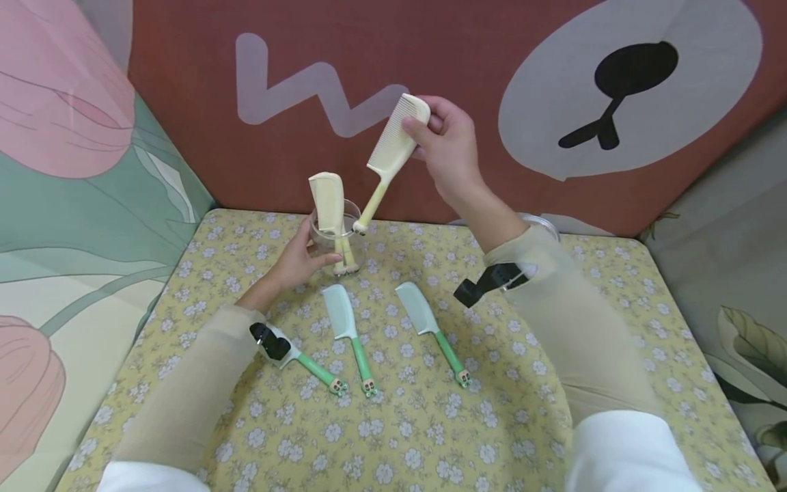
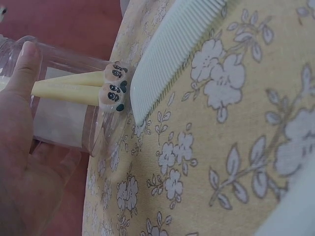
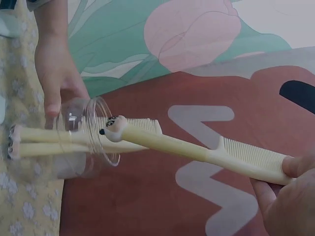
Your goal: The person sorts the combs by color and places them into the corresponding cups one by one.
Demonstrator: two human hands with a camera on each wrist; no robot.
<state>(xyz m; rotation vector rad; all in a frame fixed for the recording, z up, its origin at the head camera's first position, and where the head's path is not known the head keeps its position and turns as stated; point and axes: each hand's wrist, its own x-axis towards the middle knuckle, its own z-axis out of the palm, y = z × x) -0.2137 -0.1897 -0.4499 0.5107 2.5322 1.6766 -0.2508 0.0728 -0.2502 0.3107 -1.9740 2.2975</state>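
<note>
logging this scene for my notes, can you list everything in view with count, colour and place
cream comb in hand: 1, pale yellow, held up by its toothed end, handle tip at the jar's mouth
cream combs in jar: 2, pale yellow, standing handle down in the jar
jar: 1, clear plastic, far middle of the table
green combs: 3, pale blue-green heads with green handles, lying in a row on the near side of the jar, the left one partly hidden by the left wrist
tablecloth: 1, yellow with white flowers, covers the table
left hand: 1, grips the jar's side
right hand: 1, pinches the raised cream comb
</note>
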